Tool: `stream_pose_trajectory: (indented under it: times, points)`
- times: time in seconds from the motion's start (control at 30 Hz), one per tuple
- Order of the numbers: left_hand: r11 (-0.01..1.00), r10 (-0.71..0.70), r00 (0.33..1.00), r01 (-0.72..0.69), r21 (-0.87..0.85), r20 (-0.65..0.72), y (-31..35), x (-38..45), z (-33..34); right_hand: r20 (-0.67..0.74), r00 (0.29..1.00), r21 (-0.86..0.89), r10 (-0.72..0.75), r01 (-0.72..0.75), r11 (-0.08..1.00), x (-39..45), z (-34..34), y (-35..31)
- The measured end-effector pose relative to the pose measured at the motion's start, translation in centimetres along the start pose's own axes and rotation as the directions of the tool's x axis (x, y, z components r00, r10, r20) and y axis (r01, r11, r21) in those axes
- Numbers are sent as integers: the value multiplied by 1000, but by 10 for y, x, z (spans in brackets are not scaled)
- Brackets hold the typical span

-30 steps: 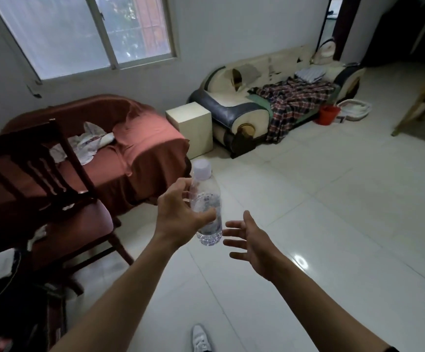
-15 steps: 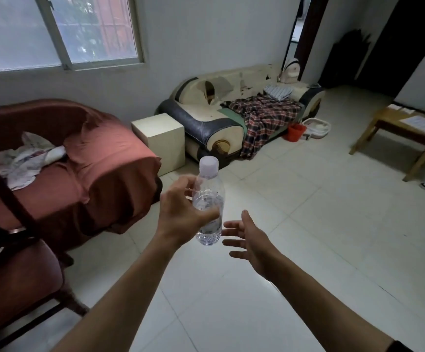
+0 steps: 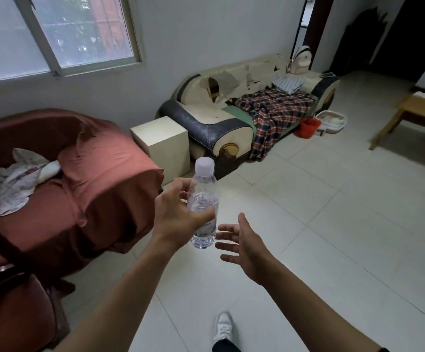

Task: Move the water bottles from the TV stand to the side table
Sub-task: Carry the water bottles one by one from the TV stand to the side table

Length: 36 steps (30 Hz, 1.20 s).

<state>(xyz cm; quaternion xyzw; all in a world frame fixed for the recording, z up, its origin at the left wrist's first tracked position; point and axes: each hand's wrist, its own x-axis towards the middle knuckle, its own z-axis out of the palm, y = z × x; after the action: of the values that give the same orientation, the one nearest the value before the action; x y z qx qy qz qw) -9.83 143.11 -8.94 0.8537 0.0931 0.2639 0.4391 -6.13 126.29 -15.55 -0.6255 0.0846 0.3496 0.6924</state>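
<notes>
Carrying step: the left hand point(image 3: 178, 214) grips a capped water bottle point(image 3: 203, 207) upright in mid-air; the right hand point(image 3: 244, 241) is empty, fingers spread. Next, probably set it on the cream side table point(image 3: 160, 138) ahead

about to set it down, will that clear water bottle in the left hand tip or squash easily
The water bottle looks thin-walled and ribbed, so the left hand could probably dent it by squeezing. It is tall and narrow, so likely tippy on the side table. It appears mostly full, which may steady it.
</notes>
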Motion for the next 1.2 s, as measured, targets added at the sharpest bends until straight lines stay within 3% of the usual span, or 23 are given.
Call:
stream_pose_trajectory:
  times: [0.27,0.57,0.97,1.2]
  points:
    - [999,2,1000,-2,40,19,-18,136,39,59,998,76,-6,1,997,116,-8,-98]
    - [1000,6,1000,-6,-18,-5,-28,250,76,16,1000,32,-2,2,999,206,-21,-183]
    - [995,37,999,-32,-99,40,-105,422,101,-61,998,17,4,-3,1000,354,17,-277]
    - [995,49,996,-41,-95,75,-166,513,94,-49,994,118,94,-88,989,448,58,-320]
